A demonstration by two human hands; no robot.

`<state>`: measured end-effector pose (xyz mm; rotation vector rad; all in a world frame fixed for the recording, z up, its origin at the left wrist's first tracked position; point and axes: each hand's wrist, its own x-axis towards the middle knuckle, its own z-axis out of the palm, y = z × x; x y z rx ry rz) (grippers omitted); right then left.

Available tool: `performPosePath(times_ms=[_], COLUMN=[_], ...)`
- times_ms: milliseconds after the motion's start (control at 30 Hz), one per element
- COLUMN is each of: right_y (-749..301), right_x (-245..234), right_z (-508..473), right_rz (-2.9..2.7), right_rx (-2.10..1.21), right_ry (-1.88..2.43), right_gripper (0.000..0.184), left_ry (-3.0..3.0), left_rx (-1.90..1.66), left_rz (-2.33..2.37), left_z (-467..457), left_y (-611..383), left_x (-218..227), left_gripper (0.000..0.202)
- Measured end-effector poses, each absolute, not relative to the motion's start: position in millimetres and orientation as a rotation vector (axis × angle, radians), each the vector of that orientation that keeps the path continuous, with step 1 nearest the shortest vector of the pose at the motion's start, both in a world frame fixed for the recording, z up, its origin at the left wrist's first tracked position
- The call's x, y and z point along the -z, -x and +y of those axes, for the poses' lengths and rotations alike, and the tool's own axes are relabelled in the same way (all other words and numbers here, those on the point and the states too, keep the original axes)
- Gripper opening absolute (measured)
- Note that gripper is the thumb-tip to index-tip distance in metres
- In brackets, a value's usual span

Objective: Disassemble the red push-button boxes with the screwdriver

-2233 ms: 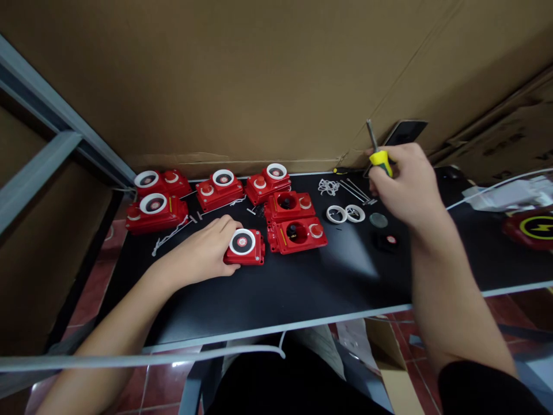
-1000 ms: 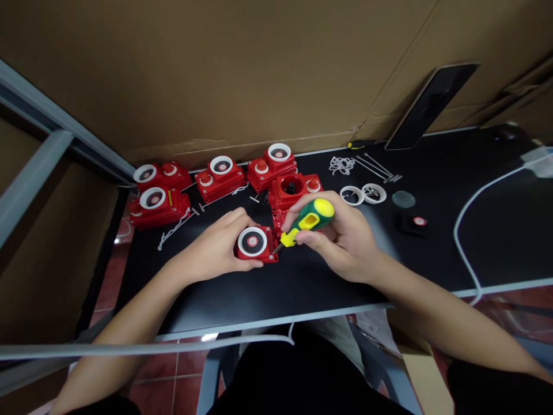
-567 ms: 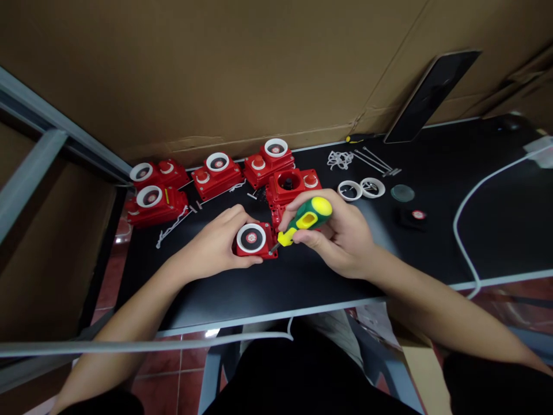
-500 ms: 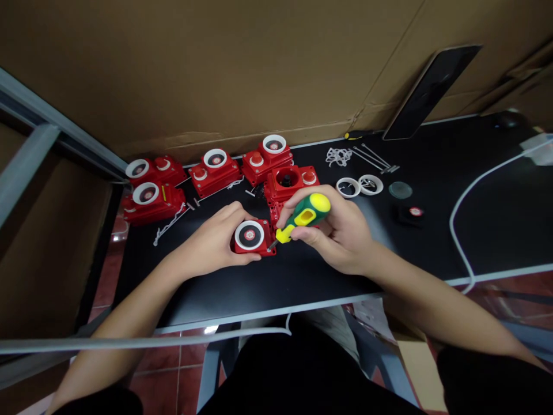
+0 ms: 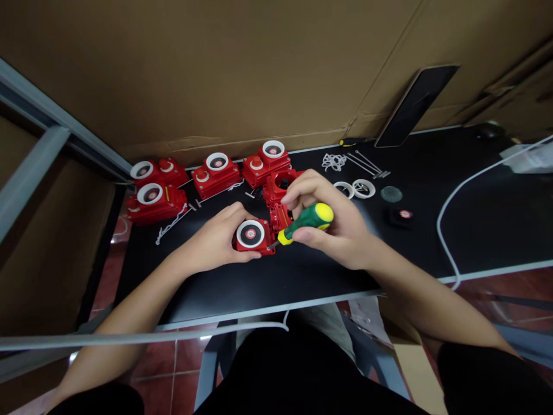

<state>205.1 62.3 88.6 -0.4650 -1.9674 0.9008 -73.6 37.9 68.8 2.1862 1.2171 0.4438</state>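
Observation:
My left hand [image 5: 216,235] grips a small red alarm box [image 5: 253,235] on its left side, thumb at the near edge and fingers round the far side. The box's face carries a white ring around a black disc. In my right hand [image 5: 341,225] is a green and yellow screwdriver [image 5: 307,223], tilted, its tip at a screw in the box's near right corner. The index finger is raised off the handle, while the thumb stays against it. Just behind, partly covered by my right hand, lies an opened red box [image 5: 276,190] without a white ring.
Several red boxes with white rings [image 5: 216,162] line the back left of the black table [image 5: 242,294]. Towards the right lie white rings [image 5: 363,188], white cord [image 5: 334,162], metal rods [image 5: 367,164], a clear disc [image 5: 391,193] and a black part [image 5: 401,217]. A white cable [image 5: 440,225] crosses the right side.
The fingers of my right hand have loosened and spread on the screwdriver, and its handle has turned a little. The tip stays at the same corner. My view has shifted slightly.

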Motion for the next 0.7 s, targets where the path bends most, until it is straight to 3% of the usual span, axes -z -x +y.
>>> performPosePath(times_ms=[133,267,400,500,567,633,700], right_y=[-199.8,-196.0,-174.8,-149.4,-137.3,-133.2,-134.9], right_x=[-93.0,-107.7,-112.6,-104.2,-99.9,-100.6,-104.8], right_z=[64.4,57.8,39.3,27.1,27.8,37.8,53.1], right_rz=[-1.947,-2.057,-1.858,-1.490,-1.342,-1.466,-1.803], right_rx=[-0.818,-0.762,-1.151,-1.363,-1.418,-1.587,-1.910], right_ry=[0.494,0.505,0.591,0.571,0.480,0.243,-0.159], right_gripper=[0.037,0.026,0.020,0.028,0.046,0.060,0.063], left_ry=[-2.204,-2.210,-2.206,-2.192,-2.196,-2.200,-2.195], left_rx=[-0.462,-0.489,-0.519,-0.563,-0.568,-0.561,-0.559], left_rz=[1.193,1.165,1.140,1.133,1.127,1.107,1.079], left_z=[37.7,39.3,40.4,40.8,41.8,43.5,45.0], left_y=[74.2,76.0,76.3,76.3,77.0,78.1,78.9], left_x=[-67.9,-64.4,-58.0,-54.3,-53.7,-54.6,-56.0], left_gripper=[0.045,0.046,0.047,0.045,0.041,0.036,0.034])
